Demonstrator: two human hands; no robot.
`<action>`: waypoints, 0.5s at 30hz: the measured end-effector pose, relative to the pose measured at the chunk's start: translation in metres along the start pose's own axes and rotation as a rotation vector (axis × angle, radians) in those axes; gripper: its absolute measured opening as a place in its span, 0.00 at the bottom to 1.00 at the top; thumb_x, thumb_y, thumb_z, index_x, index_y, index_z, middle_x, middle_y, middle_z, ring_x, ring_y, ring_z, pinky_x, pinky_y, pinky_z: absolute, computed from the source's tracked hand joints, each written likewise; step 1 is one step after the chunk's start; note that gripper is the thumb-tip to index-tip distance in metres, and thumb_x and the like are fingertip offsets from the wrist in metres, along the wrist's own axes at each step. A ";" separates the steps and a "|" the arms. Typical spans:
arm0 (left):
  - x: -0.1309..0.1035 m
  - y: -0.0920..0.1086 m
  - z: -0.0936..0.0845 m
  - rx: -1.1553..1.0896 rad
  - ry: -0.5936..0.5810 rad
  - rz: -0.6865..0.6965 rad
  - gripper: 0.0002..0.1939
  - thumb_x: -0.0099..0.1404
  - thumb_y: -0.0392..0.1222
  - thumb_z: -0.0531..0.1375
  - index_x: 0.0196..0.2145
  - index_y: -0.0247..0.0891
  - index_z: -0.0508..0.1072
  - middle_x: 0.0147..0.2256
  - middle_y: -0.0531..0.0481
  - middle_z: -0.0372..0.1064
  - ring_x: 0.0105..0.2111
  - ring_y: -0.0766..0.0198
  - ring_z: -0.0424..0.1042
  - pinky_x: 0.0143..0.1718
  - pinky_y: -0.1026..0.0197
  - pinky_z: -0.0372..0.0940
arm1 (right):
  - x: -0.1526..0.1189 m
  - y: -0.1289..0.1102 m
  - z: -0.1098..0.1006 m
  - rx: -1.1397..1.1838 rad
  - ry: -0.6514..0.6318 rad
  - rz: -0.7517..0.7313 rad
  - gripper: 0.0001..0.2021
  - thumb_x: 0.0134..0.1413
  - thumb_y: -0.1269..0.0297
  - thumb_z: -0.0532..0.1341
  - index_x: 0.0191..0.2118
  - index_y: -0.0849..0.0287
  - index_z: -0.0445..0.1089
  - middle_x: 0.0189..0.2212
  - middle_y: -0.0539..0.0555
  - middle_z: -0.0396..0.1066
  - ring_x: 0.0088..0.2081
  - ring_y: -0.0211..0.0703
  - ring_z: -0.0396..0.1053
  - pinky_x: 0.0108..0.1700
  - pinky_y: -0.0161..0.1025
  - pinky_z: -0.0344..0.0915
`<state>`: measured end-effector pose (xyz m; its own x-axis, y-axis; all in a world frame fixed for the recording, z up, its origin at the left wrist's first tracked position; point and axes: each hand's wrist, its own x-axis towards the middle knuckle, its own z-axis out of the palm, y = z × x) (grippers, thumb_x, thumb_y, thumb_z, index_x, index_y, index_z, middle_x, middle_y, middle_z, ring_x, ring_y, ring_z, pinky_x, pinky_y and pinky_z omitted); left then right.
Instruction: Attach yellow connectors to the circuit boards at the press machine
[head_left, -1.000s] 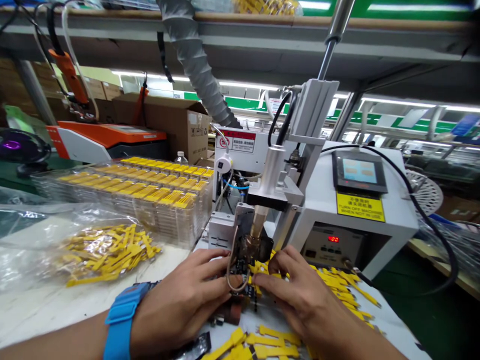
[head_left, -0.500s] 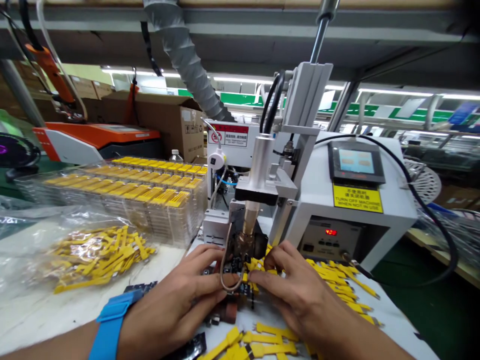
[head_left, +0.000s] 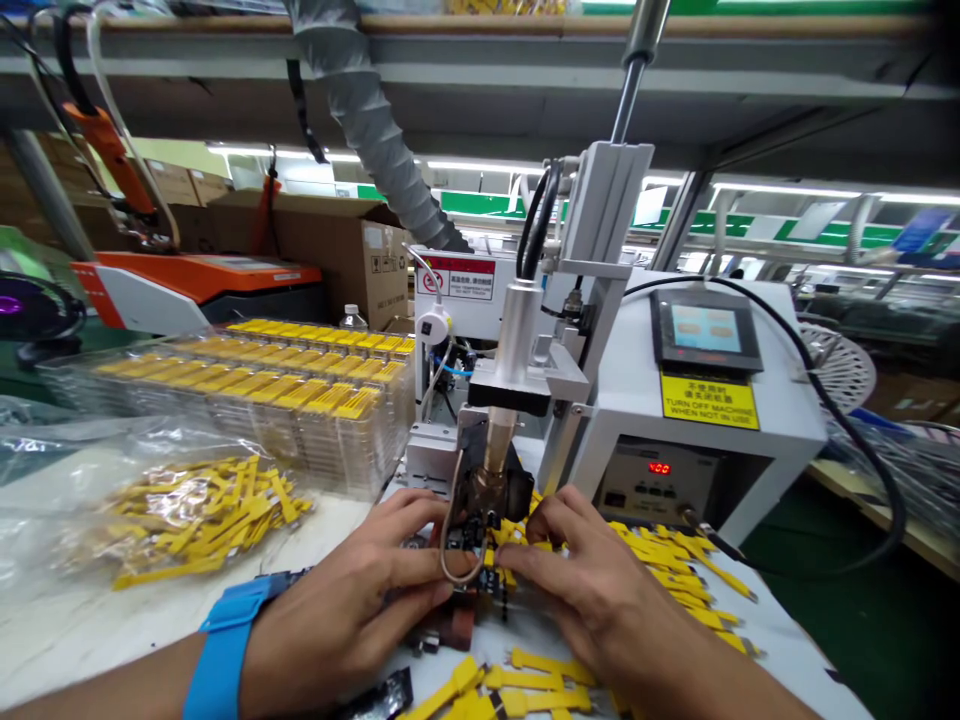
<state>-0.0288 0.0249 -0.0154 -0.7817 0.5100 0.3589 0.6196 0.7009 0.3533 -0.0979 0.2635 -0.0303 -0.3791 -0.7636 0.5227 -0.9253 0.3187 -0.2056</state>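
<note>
A soldering machine's head (head_left: 493, 455) stands lowered over a small dark fixture (head_left: 491, 580), with a thin tube curving round in front. My left hand (head_left: 394, 575), with a blue strap on its wrist, reaches in from the left. Its thumb and fingers are drawn together at the fixture's side; what they grip is hidden. On the right, my right hand (head_left: 577, 560) pinches a short yellow cable (head_left: 490, 556) whose end lies in the fixture, under the head. More yellow cables (head_left: 525, 680) with metal plugs lie in front of the fixture and behind my right hand.
Clear trays (head_left: 352, 440) filled with yellow cables are stacked at left, behind a plastic bag (head_left: 202, 520) of loose ones. The machine's white control box (head_left: 780, 400) stands at right. A black hose (head_left: 885, 450) loops beside it. A grey duct (head_left: 367, 120) hangs above.
The view has tilted slightly upward, and the red display reading has changed. Both hands keep their places at the fixture.
</note>
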 end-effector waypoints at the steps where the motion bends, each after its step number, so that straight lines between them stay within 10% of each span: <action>1: 0.000 0.000 0.000 -0.004 -0.007 -0.001 0.13 0.72 0.37 0.50 0.45 0.48 0.73 0.54 0.51 0.59 0.54 0.57 0.59 0.53 0.53 0.61 | 0.000 0.000 0.000 -0.004 0.006 -0.003 0.18 0.58 0.77 0.50 0.47 0.55 0.71 0.34 0.60 0.61 0.38 0.50 0.56 0.37 0.44 0.59; 15: -0.006 -0.009 0.012 0.019 0.078 -0.015 0.17 0.69 0.36 0.53 0.55 0.47 0.67 0.56 0.50 0.60 0.59 0.57 0.55 0.60 0.47 0.54 | 0.000 0.001 0.003 0.018 0.026 -0.014 0.17 0.57 0.78 0.52 0.46 0.57 0.71 0.34 0.60 0.62 0.38 0.49 0.57 0.37 0.43 0.59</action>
<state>-0.0302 0.0217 -0.0310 -0.7827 0.4592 0.4202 0.6054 0.7181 0.3431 -0.0985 0.2623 -0.0326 -0.3657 -0.7532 0.5468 -0.9307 0.2977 -0.2123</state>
